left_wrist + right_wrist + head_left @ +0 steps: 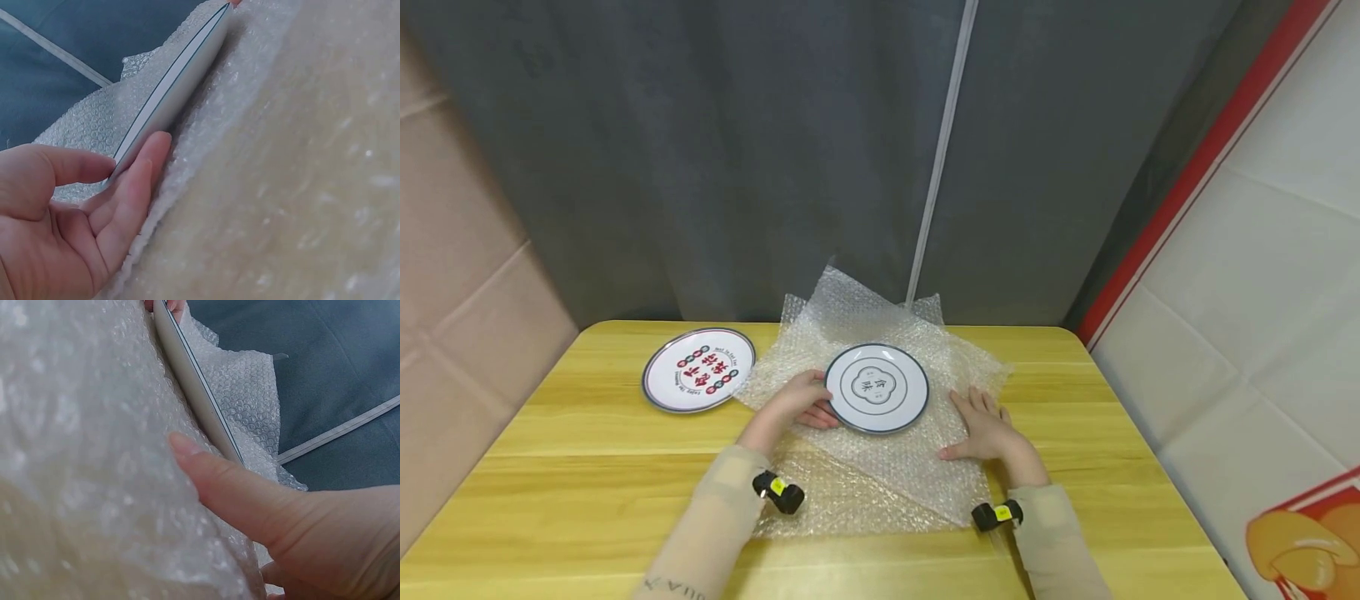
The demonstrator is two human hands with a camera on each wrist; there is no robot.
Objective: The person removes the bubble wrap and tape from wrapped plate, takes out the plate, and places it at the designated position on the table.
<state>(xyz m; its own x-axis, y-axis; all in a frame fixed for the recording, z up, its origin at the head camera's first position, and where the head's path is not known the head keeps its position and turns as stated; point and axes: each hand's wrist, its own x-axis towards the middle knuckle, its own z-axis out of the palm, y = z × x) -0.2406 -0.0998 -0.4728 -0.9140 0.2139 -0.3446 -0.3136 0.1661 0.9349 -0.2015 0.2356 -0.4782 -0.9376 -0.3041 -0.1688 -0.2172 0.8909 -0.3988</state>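
Observation:
A white plate (880, 417) with a dark blue rim and a printed flower-shaped emblem is over layered bubble wrap (880, 492) on the table. My left hand (805, 402) pinches the plate's left edge, thumb on the rim and fingers beneath, as the left wrist view (81, 212) shows it up close. To the right of the plate, my right hand (988, 429) rests on the bubble wrap with fingers spread, apart from the plate. In the right wrist view its thumb (231, 490) lies along the wrap, and the plate's pale underside (194, 394) shows beyond.
A larger oval plate (658, 379) with red characters lies on the wooden table (587, 500) at the left, close to the wrap's edge. Behind the table hangs a dark grey curtain (737, 167) with a pale strip. Light panelled walls (1240, 333) stand on both sides.

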